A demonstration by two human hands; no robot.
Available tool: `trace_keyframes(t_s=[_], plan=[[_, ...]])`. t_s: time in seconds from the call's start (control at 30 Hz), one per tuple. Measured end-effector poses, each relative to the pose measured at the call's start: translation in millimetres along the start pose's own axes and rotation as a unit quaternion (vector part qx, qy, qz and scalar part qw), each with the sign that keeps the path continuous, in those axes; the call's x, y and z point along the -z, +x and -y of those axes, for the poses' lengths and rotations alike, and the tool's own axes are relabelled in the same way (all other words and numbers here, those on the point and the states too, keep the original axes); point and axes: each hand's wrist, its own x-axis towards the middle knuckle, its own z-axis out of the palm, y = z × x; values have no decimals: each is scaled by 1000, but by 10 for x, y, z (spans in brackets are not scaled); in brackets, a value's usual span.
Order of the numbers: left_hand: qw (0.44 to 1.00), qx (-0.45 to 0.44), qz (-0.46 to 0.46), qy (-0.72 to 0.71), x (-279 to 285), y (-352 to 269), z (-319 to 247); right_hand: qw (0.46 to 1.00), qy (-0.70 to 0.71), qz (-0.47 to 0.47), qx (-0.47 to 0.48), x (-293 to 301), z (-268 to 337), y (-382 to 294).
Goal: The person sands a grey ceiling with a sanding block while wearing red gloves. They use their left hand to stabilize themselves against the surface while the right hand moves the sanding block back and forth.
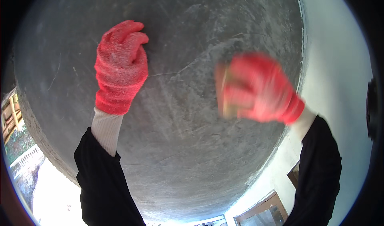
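A broad grey cement-plastered surface (180,121) fills the middle of the view, with a thin crack line and pale scuffs across it. My left hand (121,67), in a red coated glove with a white knit cuff, rests at the upper left against this surface, fingers curled and nothing seen in them. At the right my right hand (258,88), gloved in the same red, is blurred by motion. It grips a block (223,91) with a reddish-brown face and a yellowish layer, perhaps a sponge or sanding block, held close to the surface. Its far side is hidden.
A white wall (327,76) meets the grey surface along the right edge. Low at the right are a brown-framed window or door (261,211) and a small dark opening (294,175). Beyond the surface's rough left edge show a white balustrade (25,160) and outdoor ground.
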Motion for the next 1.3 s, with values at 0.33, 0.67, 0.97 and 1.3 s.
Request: trace_keyframes(t_s=[0.33, 0.67, 0.97, 1.3], plan=[[1000, 15, -1, -7, -122, -38, -13, 920, -25, -214, -328, -83, -177, -42], [1000, 10, 10, 13, 28, -13, -25, 994, -52, -52, -87, -81, -35, -146], [1000, -1, -8, -20, -131, -38, -16, 918, -83, -226, -315, -183, -166, -23], [1000, -10, -15, -22, -72, 10, -19, 999, -22, 32, -17, -11, 166, -93]])
